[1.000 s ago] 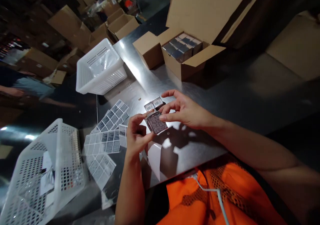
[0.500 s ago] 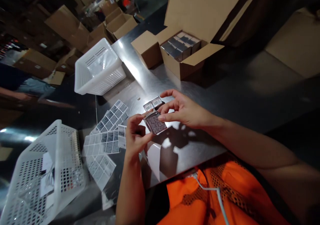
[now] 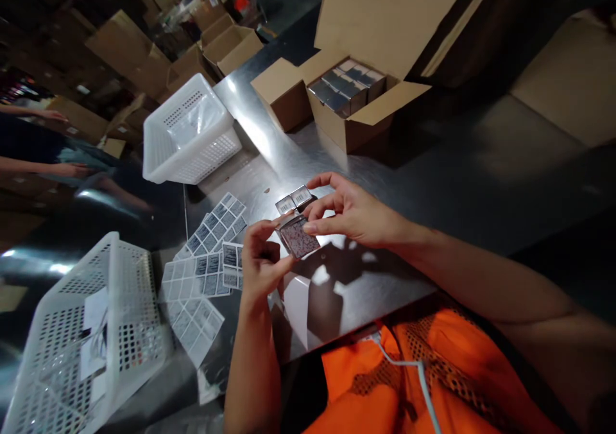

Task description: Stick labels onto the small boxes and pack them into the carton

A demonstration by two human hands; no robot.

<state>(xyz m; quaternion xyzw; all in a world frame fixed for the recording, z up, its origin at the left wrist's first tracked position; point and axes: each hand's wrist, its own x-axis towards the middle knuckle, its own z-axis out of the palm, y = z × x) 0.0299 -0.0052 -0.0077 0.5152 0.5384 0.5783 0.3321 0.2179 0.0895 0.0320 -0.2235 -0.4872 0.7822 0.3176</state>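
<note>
The open cardboard carton point(image 3: 359, 110) at the far side of the steel worktop point(image 3: 433, 183) is holding rows of small dark boxes point(image 3: 344, 87). One white basket point(image 3: 190, 132) is sitting beyond the label sheets point(image 3: 205, 270); another basket point(image 3: 81, 338) is tipping at the near left edge. The left hand point(image 3: 262, 267) and right hand point(image 3: 353, 212) are pinching a small patterned box point(image 3: 298, 237) between their fingers, just above the worktop's near edge. Two more small boxes point(image 3: 294, 199) are lying just behind it. Bare steel is stretching to the right.
</note>
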